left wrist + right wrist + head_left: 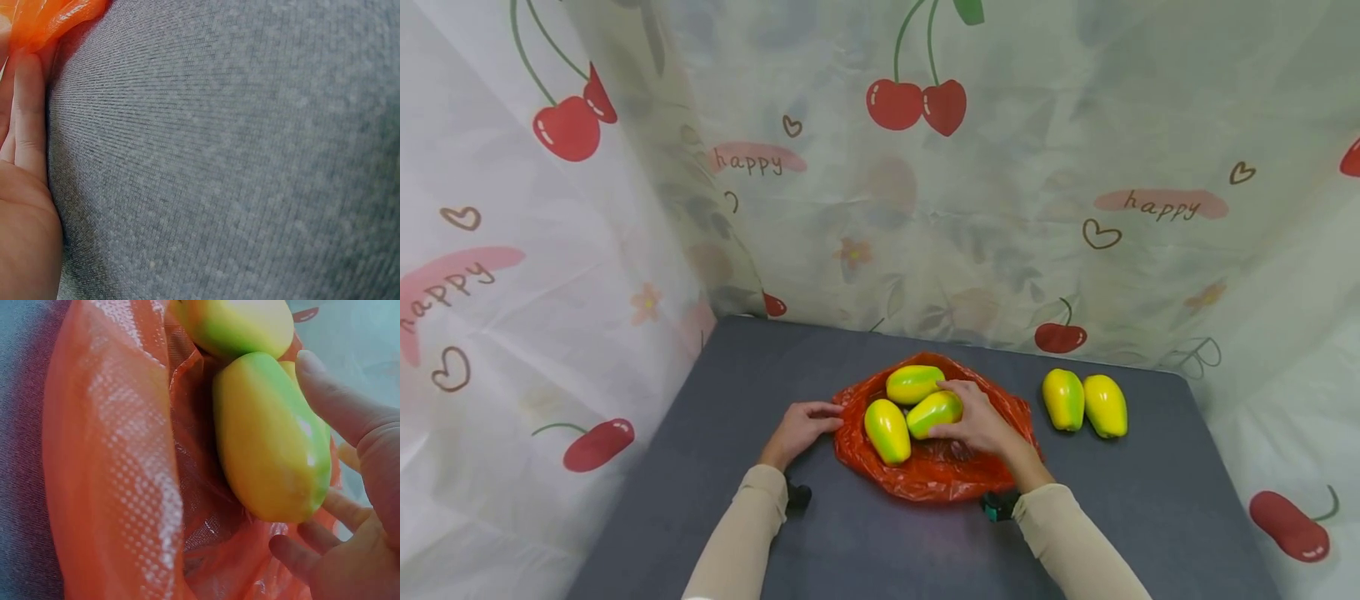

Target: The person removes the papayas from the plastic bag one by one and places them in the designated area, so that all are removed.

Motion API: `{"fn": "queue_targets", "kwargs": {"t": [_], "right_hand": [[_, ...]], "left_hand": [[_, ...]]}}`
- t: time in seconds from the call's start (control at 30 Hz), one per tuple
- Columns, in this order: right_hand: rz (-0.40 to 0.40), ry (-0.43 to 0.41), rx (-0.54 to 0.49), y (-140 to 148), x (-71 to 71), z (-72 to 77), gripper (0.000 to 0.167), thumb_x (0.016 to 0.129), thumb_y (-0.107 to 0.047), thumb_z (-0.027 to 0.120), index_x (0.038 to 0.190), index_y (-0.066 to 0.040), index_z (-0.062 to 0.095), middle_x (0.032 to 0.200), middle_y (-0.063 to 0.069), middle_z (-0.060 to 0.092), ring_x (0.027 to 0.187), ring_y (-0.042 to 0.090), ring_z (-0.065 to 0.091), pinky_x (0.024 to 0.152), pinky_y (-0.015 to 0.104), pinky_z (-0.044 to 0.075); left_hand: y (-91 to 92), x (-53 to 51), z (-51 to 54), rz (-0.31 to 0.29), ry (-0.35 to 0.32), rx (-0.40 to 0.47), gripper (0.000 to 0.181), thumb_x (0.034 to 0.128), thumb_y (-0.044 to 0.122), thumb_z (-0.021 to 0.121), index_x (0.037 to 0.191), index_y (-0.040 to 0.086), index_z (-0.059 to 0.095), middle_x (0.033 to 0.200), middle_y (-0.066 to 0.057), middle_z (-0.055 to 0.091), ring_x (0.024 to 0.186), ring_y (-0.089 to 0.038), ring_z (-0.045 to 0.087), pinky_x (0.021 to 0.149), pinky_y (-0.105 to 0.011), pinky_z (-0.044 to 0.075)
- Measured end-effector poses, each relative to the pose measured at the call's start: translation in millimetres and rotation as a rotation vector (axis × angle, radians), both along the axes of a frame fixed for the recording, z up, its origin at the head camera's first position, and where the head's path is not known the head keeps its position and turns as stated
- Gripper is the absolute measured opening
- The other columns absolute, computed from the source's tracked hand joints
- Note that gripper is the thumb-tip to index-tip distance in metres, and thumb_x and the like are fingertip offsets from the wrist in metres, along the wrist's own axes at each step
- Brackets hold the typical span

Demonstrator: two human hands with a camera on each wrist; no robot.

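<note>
The left hand point(802, 431) is partly cut off in its wrist view; the red bag point(925, 488) is pinched at its left rim by that grip. Three yellow-green fruits point(887, 432) are contained in the bag, one loosely framed by the right hand's point(979, 421) spread grip; two more fruits point(1063, 400) are set right of the bag.

Beige sleeves point(737, 533) have cuffs point(767, 485); dark wrist devices point(800, 497) sit beside them (the right one partly teal).

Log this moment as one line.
left grip: pinching rim of red bag | right grip: spread around yellow-green fruit | in bag: three fruits | table, right of bag: two fruits
</note>
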State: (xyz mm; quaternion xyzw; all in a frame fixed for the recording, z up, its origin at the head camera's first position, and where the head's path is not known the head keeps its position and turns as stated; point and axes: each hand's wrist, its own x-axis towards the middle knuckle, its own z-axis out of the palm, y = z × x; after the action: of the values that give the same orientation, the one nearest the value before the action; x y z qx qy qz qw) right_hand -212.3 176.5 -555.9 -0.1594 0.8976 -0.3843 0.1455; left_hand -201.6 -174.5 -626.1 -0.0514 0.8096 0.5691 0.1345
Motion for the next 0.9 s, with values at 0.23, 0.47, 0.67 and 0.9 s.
{"fn": "queue_targets", "kwargs": {"t": [0.23,0.47,0.67,0.9], "right_hand": [[0.011,0.000,0.012,-0.1,-1.5,0.3,0.080,0.086,-0.032,0.083,0.153,-0.011,0.045,0.155,0.019,0.037,0.138,0.042,0.039,0.112,0.061,0.039],[-0.008,0.000,0.028,-2.2,-3.1,-4.1,0.071,0.088,-0.024,0.081,0.150,-0.013,0.048,0.150,0.019,0.040,0.129,0.037,0.047,0.108,0.058,0.043],[-0.021,0.027,0.045,-2.1,-1.2,-5.8,0.067,0.089,-0.022,0.080,0.148,-0.012,0.050,0.144,0.019,0.044,0.126,0.036,0.050,0.107,0.057,0.045],[-0.029,0.040,0.042,0.8,2.4,-2.2,0.065,0.089,-0.021,0.080,0.146,-0.009,0.051,0.141,0.020,0.045,0.123,0.034,0.052,0.106,0.056,0.046]], "left_hand": [[-0.1,-1.3,0.8,0.005,0.001,-0.008,0.022,0.0879,0.033,0.080,0.109,0.029,0.080,0.123,0.003,0.074,0.119,-0.022,0.064,0.112,-0.051,0.045],[0.3,-2.3,1.4,0.009,-0.002,-0.010,0.024,0.0884,0.034,0.080,0.111,0.027,0.080,0.126,0.000,0.073,0.120,-0.022,0.064,0.112,-0.051,0.045],[0.3,-1.6,1.7,0.003,-0.001,-0.015,0.024,0.0887,0.034,0.079,0.112,0.027,0.079,0.125,0.000,0.073,0.119,-0.022,0.064,0.112,-0.051,0.046],[0.8,0.0,2.5,0.011,-0.004,-0.014,0.023,0.0886,0.032,0.080,0.111,0.027,0.080,0.125,0.000,0.073,0.121,-0.022,0.064,0.112,-0.050,0.046]]}}
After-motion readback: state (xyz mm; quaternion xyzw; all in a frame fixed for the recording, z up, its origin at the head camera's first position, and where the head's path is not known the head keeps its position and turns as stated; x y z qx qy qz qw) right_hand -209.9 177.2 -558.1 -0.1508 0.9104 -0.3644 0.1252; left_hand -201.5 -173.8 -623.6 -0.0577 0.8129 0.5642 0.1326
